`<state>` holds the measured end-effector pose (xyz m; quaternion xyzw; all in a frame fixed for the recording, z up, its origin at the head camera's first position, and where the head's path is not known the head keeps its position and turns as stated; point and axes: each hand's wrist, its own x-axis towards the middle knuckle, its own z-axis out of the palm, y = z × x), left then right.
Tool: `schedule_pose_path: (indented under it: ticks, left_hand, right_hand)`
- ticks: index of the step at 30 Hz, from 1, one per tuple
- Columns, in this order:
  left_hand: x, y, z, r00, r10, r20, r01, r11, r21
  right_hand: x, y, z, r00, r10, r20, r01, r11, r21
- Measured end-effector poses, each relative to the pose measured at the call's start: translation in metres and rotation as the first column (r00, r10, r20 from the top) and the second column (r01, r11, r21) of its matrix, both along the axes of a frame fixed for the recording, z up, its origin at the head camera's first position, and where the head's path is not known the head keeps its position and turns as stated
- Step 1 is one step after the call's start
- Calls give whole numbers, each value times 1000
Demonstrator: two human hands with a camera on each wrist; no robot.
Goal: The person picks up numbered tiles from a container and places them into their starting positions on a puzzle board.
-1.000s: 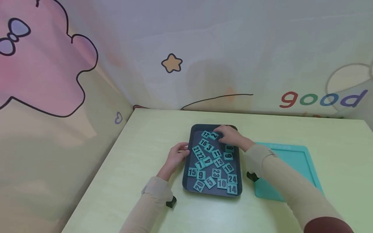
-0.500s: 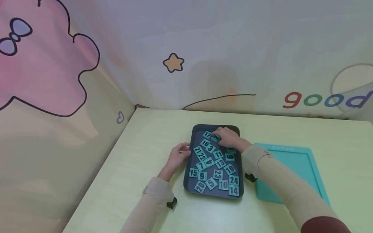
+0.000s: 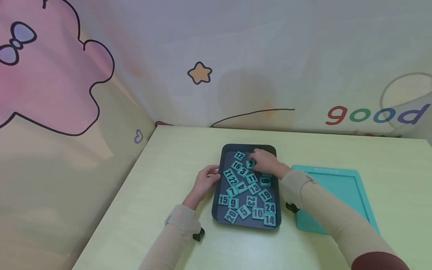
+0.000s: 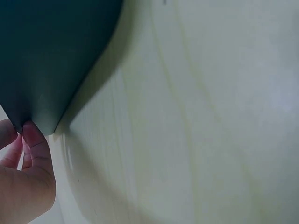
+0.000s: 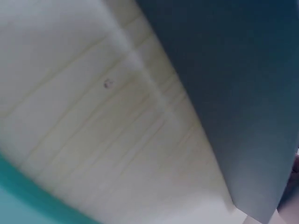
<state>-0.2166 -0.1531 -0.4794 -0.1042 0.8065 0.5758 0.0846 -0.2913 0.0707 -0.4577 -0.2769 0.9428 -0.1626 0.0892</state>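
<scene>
A dark tray (image 3: 233, 147) holds several small teal tiles with black numbers, scattered and turned at various angles. My left hand (image 3: 201, 183) is at the tray's left side; in the left wrist view its thumb and fingers (image 4: 37, 144) pinch the rim. My right hand (image 3: 266, 162) reaches over the tray's far right part and pinches the number 2 tile (image 3: 249, 164), partly covering it. The number 12 tile (image 3: 239, 155) lies just left of those fingertips. In the right wrist view the tray's side wall (image 5: 233, 84) hides most of the right hand (image 5: 290, 198).
To the right of the tray lies a flat teal board (image 3: 337, 189) with a raised border, partly under the right forearm. The pale wooden table (image 3: 168, 150) meets a wall hung with a cartoon-printed cloth at its back edge.
My right hand has drawn the number 2 tile slightly toward me and away from the number 12 tile, turning it more upright. The left hand stays at the tray's edge.
</scene>
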Motion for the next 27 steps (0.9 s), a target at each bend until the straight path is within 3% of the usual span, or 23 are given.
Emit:
schedule_pose_path:
  ticks: [13, 27]
  left_hand:
    - [0, 2, 1, 1000, -10, 8, 10, 1000, -15]
    - [0, 4, -2, 1000, 1, 10, -1, 1000, -16]
  right_hand:
    - [19, 35, 34, 1000, 3, -13, -4, 996, -94]
    - [42, 103, 49, 997, -72, 7, 72, 994, -78]
